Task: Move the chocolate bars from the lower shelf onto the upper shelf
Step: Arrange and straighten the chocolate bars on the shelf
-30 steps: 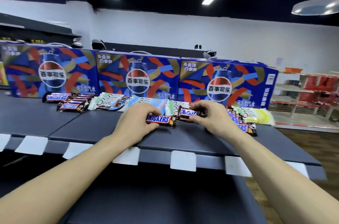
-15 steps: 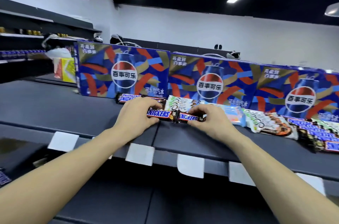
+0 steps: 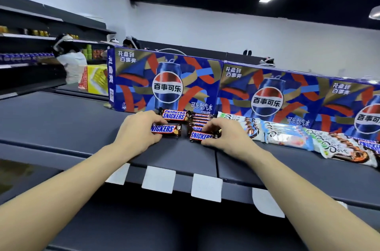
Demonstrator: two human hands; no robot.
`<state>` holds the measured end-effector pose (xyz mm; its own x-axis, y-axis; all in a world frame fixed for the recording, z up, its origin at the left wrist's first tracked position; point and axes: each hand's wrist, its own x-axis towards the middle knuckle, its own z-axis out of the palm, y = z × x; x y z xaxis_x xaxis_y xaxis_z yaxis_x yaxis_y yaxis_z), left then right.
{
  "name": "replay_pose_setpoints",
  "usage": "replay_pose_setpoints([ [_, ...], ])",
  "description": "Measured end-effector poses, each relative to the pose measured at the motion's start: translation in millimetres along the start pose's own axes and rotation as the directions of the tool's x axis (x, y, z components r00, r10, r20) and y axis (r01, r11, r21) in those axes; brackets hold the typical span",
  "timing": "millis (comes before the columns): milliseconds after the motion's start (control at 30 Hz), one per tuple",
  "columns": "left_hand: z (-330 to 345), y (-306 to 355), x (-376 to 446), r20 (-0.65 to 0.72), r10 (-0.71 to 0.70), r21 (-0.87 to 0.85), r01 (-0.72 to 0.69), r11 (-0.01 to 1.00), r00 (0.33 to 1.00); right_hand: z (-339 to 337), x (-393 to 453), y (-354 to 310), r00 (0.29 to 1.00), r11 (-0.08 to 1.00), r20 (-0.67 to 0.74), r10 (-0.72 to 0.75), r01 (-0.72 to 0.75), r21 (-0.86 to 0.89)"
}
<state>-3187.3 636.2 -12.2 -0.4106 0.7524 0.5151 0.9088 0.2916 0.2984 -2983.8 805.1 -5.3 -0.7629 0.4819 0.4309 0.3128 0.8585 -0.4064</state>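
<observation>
The person's left hand (image 3: 138, 129) curled its fingers and thumb round one brown, foil-wrapped Snickers chocolate bar (image 3: 167, 129), pinching it by its near end as it lay flat on the dark grey upper shelf (image 3: 61, 127). The right hand (image 3: 224, 135) pinched a second Snickers bar (image 3: 202, 136) the same way, fingers over the top edge and thumb under the near edge; the two bars lay just beside each other with a gap between. Behind them a small pile of further Snickers bars (image 3: 186, 118) rested against a blue cardboard Pepsi gift box (image 3: 164, 84). White and pale blue Dove wrappers (image 3: 287, 136) lay in a row to the right.

Such a bar would likely be light and fairly stiff, its glossy wrapper slippery, so a hold across the long edges at mid-length looked safer than the crimped ends. A hard squeeze could crack the chocolate. The lower shelf (image 3: 144, 230) showed no bars in view.
</observation>
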Motion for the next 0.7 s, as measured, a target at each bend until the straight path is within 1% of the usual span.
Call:
replay_pose_setpoints([
  [100, 3, -6, 11, 0.019, 0.021, 0.033, -0.022, 0.999, 1.0, 6, 5, 2, 0.999, 0.999, -0.046, -0.012, 0.011, -0.033],
  [333, 18, -4, 45, 0.069, 0.081, 0.131, -0.089, 0.987, 0.994, 12, 8, 5, 0.996, 0.994, -0.076, -0.038, 0.03, -0.1],
  [500, 26, -3, 60, 0.065, 0.087, 0.103, -0.094, 0.99, 0.994, 7, 3, 6, 0.995, 0.995, -0.097, -0.03, 0.021, -0.094],
  [700, 30, -10, 69, 0.086, 0.093, 0.009, -0.094, 0.995, 0.992, 5, -5, -3, 0.987, 0.996, -0.154, -0.036, 0.022, -0.09],
])
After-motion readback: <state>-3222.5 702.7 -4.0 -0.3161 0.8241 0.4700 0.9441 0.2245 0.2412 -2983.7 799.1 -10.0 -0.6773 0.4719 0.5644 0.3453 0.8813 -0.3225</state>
